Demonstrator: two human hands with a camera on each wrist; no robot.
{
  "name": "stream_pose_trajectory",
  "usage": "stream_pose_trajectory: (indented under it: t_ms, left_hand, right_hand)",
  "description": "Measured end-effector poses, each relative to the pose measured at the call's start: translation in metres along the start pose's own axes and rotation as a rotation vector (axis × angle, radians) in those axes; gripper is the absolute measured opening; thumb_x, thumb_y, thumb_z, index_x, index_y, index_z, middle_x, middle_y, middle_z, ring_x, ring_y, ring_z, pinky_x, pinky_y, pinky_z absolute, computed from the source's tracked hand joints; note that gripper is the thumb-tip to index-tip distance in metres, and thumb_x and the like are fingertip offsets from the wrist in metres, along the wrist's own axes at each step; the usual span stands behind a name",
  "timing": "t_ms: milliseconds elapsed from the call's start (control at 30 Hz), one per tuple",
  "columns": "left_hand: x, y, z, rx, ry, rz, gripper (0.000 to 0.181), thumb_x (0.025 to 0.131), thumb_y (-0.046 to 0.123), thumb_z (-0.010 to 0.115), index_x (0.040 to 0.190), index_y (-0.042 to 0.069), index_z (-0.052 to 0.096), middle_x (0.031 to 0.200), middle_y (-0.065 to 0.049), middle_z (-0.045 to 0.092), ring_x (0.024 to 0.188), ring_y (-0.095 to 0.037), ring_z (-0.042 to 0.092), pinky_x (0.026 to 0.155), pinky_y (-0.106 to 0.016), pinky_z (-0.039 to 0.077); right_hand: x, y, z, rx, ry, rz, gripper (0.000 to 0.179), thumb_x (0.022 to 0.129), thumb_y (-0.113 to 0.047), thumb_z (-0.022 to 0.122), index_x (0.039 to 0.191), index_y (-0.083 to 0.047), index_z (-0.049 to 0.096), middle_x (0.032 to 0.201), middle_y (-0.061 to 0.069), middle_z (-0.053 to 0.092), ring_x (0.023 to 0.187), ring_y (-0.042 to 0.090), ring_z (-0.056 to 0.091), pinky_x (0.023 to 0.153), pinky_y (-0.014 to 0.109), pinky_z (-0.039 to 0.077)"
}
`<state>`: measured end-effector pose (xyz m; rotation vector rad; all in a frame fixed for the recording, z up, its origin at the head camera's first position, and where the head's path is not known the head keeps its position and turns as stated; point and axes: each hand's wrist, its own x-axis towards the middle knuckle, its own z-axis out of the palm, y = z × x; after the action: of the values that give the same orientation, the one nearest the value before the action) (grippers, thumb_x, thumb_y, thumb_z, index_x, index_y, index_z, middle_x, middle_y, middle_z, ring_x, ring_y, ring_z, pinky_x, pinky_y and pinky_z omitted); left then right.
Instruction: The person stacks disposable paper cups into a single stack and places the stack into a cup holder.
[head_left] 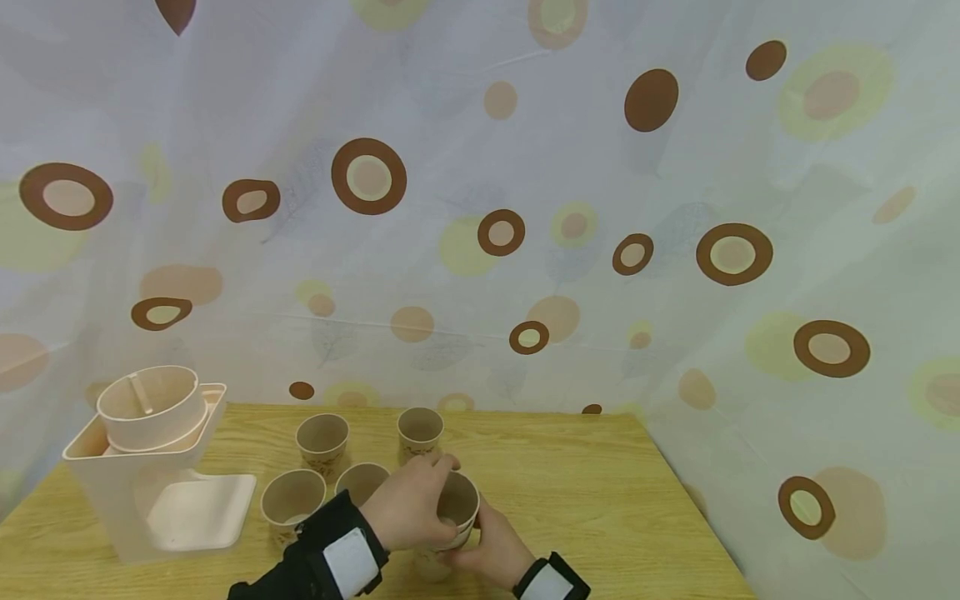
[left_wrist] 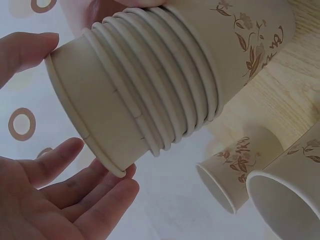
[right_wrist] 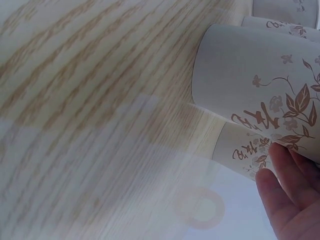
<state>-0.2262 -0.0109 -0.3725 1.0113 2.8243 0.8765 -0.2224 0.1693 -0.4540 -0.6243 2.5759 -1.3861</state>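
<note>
Between my two hands is a stack of nested paper cups (left_wrist: 160, 70) with brown flower print, its open end up in the head view. My left hand (head_left: 416, 507) pinches the rim of the top paper cup (left_wrist: 92, 102), thumb on one side and fingertips on the other. That cup stands partly out of the stack, its wall showing well above the row of closely spaced rims. My right hand (head_left: 495, 550) grips the stack lower down, from the right; in the right wrist view its fingers (right_wrist: 285, 175) lie against the printed wall. Part of the stack is hidden behind the left hand.
Several single paper cups (head_left: 292, 496) stand upright left of and behind the stack, one close by the left hand. At the left of the wooden table (head_left: 600, 500) sits a cream plastic container (head_left: 142, 500) with a round cup on top and a flat tray. A patterned cloth (head_left: 450, 167) hangs behind.
</note>
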Motion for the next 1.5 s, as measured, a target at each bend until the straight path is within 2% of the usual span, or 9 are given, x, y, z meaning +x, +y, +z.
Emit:
stream_pose_trajectory:
  t_ms: [167,467,667,900,1233,1367,1467,1500]
  left_hand:
    - [0.000,-0.001,0.003,-0.001,-0.010,-0.008,0.061,0.067,0.021,0.077,0.119,0.001,0.052,0.101,-0.009,0.057,0.085,-0.022,0.057,0.066,-0.030,0.049]
    - [0.000,-0.003,0.009,0.062,0.034,0.008,0.058,0.065,0.021,0.077,0.114,0.001,0.053,0.101,-0.010,0.060,0.083,-0.021,0.058,0.065,-0.029,0.048]
    - [0.000,-0.003,0.011,0.062,0.020,-0.007,0.059,0.065,0.022,0.077,0.115,0.001,0.053,0.102,-0.011,0.060,0.085,-0.022,0.057,0.066,-0.029,0.049]
    - [-0.001,-0.003,0.010,0.050,0.010,-0.006,0.061,0.066,0.023,0.078,0.116,-0.001,0.053,0.102,-0.013,0.060,0.087,-0.025,0.057,0.067,-0.032,0.049]
    - [-0.002,-0.007,0.013,0.043,0.022,-0.005,0.062,0.068,0.027,0.077,0.117,-0.001,0.052,0.106,-0.014,0.060,0.091,-0.026,0.058,0.070,-0.033,0.050]
    - [-0.003,-0.016,0.010,-0.040,0.002,-0.037,0.067,0.071,0.034,0.077,0.123,0.001,0.051,0.115,-0.015,0.059,0.098,-0.027,0.059,0.075,-0.037,0.051]
    - [-0.007,-0.026,0.002,-0.074,0.015,-0.114,0.071,0.071,0.036,0.078,0.125,0.000,0.050,0.120,-0.016,0.059,0.103,-0.031,0.059,0.080,-0.043,0.051]
    - [-0.009,-0.029,-0.002,-0.073,0.026,-0.147,0.071,0.071,0.035,0.078,0.126,-0.001,0.050,0.116,-0.016,0.061,0.099,-0.031,0.061,0.079,-0.045,0.051]
  right_hand:
    - [0.000,0.000,0.000,0.001,-0.001,-0.014,0.073,0.079,-0.026,0.073,0.139,-0.004,0.037,0.132,0.012,0.052,0.115,0.025,0.053,0.088,0.033,0.045]
    - [0.000,0.001,0.001,0.026,0.006,-0.039,0.071,0.079,-0.025,0.073,0.138,-0.004,0.039,0.130,0.014,0.053,0.113,0.026,0.054,0.086,0.030,0.046]
    - [0.000,0.003,0.003,-0.004,0.028,-0.073,0.068,0.077,-0.021,0.073,0.134,-0.002,0.041,0.127,0.015,0.054,0.111,0.023,0.054,0.085,0.026,0.045]
    - [0.000,0.006,0.004,-0.018,0.035,-0.077,0.068,0.077,-0.022,0.074,0.133,-0.001,0.042,0.127,0.014,0.055,0.110,0.019,0.054,0.085,0.025,0.045]
    - [0.000,0.006,0.004,-0.016,0.042,-0.090,0.068,0.076,-0.021,0.074,0.133,-0.001,0.042,0.126,0.015,0.055,0.109,0.016,0.055,0.084,0.024,0.045]
    - [0.000,0.007,0.005,0.001,0.039,-0.089,0.069,0.077,-0.021,0.074,0.134,-0.001,0.041,0.127,0.014,0.055,0.110,0.018,0.055,0.085,0.024,0.045]
    - [0.001,0.007,0.005,-0.008,0.048,-0.098,0.069,0.076,-0.020,0.075,0.133,0.000,0.042,0.126,0.015,0.056,0.110,0.022,0.056,0.085,0.025,0.046]
    - [0.001,0.007,0.005,-0.010,0.052,-0.100,0.069,0.076,-0.020,0.076,0.132,0.000,0.042,0.125,0.015,0.056,0.110,0.024,0.056,0.085,0.026,0.046]
